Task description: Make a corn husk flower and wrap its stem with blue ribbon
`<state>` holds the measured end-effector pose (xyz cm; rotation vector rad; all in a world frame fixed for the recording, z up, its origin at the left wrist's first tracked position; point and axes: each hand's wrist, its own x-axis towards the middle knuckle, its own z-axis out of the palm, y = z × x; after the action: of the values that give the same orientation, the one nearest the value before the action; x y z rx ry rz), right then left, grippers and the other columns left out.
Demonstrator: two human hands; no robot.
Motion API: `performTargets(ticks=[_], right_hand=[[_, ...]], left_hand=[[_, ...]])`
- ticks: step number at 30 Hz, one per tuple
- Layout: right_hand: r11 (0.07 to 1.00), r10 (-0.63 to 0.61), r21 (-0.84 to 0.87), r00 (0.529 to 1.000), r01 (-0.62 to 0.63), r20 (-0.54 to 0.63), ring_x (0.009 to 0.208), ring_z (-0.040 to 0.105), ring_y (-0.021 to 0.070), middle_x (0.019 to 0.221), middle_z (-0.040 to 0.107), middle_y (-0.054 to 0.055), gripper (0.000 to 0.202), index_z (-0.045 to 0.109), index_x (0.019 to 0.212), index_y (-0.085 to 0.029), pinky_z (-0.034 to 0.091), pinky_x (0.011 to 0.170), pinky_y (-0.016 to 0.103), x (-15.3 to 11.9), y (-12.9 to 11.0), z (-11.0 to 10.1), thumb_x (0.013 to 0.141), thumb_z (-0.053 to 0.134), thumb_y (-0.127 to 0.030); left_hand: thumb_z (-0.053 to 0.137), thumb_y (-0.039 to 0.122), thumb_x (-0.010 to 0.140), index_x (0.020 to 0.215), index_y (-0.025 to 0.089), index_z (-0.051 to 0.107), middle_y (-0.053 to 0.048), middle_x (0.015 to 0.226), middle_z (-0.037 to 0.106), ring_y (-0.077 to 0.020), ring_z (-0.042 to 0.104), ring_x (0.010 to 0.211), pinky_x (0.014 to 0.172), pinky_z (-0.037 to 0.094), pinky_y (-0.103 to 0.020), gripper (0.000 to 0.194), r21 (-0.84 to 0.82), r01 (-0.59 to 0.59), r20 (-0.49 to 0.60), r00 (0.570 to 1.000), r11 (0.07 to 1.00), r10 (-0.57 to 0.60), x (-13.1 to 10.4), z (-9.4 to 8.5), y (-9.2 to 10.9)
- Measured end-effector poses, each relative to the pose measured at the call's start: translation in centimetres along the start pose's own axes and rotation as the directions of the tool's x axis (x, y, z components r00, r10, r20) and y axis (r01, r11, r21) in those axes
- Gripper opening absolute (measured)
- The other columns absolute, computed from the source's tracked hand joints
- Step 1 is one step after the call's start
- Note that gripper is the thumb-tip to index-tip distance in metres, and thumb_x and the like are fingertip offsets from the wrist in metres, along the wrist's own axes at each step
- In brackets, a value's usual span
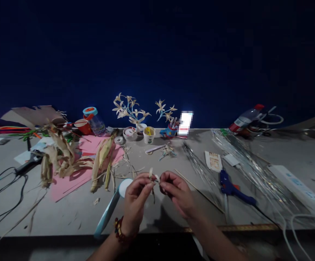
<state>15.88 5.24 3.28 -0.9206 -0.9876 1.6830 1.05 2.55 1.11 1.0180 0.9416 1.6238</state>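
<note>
Low over the middle of the table, my left hand pinches a small corn-husk flower between thumb and fingers. Its pale petals stick up above the fingertips, and a thin stem hangs below them. My right hand is closed at the flower's right side, its fingertips on a curled petal. The fingers hide part of the flower. Just left of my left hand lies a roll of light-blue tape, its strip running toward the table edge. A thin stick rests on the table right of my right hand.
Dried corn husks lie on pink paper at left. Finished husk flowers stand at the back. A blue glue gun, a bundle of wires, clear plastic strips and a power strip are at right.
</note>
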Motion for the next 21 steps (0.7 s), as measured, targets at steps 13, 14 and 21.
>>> performTargets(ticks=[13, 14, 21], right_hand=[[0.904, -0.183, -0.338, 0.951, 0.262, 0.247, 0.077, 0.051, 0.0164, 0.079, 0.056, 0.000, 0.022, 0.063, 0.078, -0.020, 0.039, 0.073, 0.028, -1.2, -0.7, -1.9, 0.088, 0.071, -0.039], [0.921, -0.147, -0.322, 0.960, 0.221, 0.237, 0.076, 0.050, 0.0160, 0.078, 0.056, -0.001, 0.024, 0.063, 0.078, -0.020, 0.039, 0.072, 0.028, -1.3, -0.8, -1.9, 0.086, 0.074, -0.040], [0.978, 0.210, -0.070, 0.945, -0.198, 0.249, 0.061, 0.050, 0.0109, 0.069, 0.062, 0.000, 0.037, 0.066, 0.075, -0.016, 0.037, 0.058, 0.023, -1.8, -0.8, -1.7, 0.081, 0.077, -0.050]], left_hand=[[0.075, 0.022, 0.085, 0.080, 0.021, 0.076, -0.006, 0.089, 0.072, -0.0210, 0.064, 0.095, 0.091, 0.048, -0.033, 0.005, -0.054, 0.078, 0.055, 0.996, 0.995, -0.075, -0.8, 0.6, 1.4], [0.075, 0.023, 0.085, 0.080, 0.021, 0.076, -0.006, 0.087, 0.072, -0.0210, 0.064, 0.094, 0.090, 0.048, -0.032, 0.005, -0.065, 0.100, 0.057, 0.994, 0.993, -0.096, -0.7, 0.7, 1.5], [0.085, 0.030, 0.071, 0.071, 0.017, 0.072, -0.005, 0.078, 0.071, -0.0170, 0.064, 0.078, 0.077, 0.052, -0.028, 0.019, -0.239, 0.327, 0.031, 0.944, 0.915, -0.329, -0.3, 1.7, 1.9]])
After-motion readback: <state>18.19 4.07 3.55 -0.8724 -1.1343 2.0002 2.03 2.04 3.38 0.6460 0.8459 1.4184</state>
